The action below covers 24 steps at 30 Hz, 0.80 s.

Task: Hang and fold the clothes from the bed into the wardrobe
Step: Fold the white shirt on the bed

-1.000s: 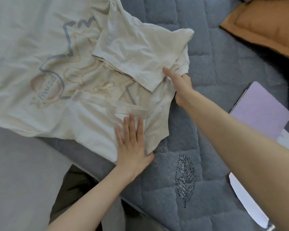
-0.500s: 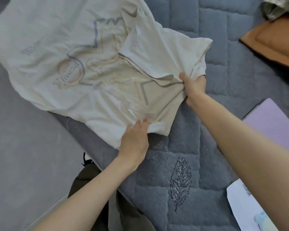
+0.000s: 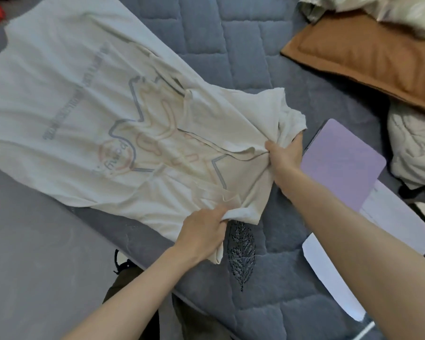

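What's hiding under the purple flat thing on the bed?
White paper pokes out from under the purple board, on the grey quilt. Anything else beneath is covered.

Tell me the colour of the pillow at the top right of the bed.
The pillow is plain orange-brown, seen best in the head view.

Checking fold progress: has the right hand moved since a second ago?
Yes: the right hand, gripping the shirt, shifted toward the purple folder, now beside its edge.
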{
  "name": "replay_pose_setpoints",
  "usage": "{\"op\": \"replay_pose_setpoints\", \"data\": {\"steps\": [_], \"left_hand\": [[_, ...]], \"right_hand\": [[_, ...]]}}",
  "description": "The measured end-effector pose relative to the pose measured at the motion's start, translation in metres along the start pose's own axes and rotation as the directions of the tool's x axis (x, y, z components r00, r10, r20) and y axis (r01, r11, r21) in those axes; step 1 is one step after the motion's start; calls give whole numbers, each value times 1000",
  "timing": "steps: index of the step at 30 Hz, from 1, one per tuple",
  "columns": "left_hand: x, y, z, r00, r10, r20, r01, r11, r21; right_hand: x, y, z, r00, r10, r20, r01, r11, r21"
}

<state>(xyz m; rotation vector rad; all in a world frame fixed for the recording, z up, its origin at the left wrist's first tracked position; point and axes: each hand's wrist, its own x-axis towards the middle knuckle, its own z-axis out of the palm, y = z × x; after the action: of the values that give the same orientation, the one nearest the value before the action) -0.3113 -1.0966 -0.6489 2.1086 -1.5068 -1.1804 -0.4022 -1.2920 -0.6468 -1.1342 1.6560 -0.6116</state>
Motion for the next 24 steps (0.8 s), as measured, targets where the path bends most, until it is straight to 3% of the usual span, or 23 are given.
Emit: {"op": "replay_pose_setpoints", "data": {"steps": [3,8,12,19,24], "left_hand": [[0,-7,-6,999,-38,24,40,994,-104],[-6,-34,-34,992,-76,103,103,951,-292],[-10,-64,-70,984,-154,85,176,874,-454],[0,-133,-163,924,-356,137,341,610,-715],[14,-198,-223,877,-457,151,418,567,-710]], "right_hand": [[-3,-4,-4,999,-29,39,33,991,-128],[-11,-17,18,999,6,45,-2,995,-98],[-20,-32,48,999,-26,30,29,994,-104],[-28,-90,158,983,-79,168,107,980,-170],[-25,-115,254,987,-29,157,74,954,-290]]}}
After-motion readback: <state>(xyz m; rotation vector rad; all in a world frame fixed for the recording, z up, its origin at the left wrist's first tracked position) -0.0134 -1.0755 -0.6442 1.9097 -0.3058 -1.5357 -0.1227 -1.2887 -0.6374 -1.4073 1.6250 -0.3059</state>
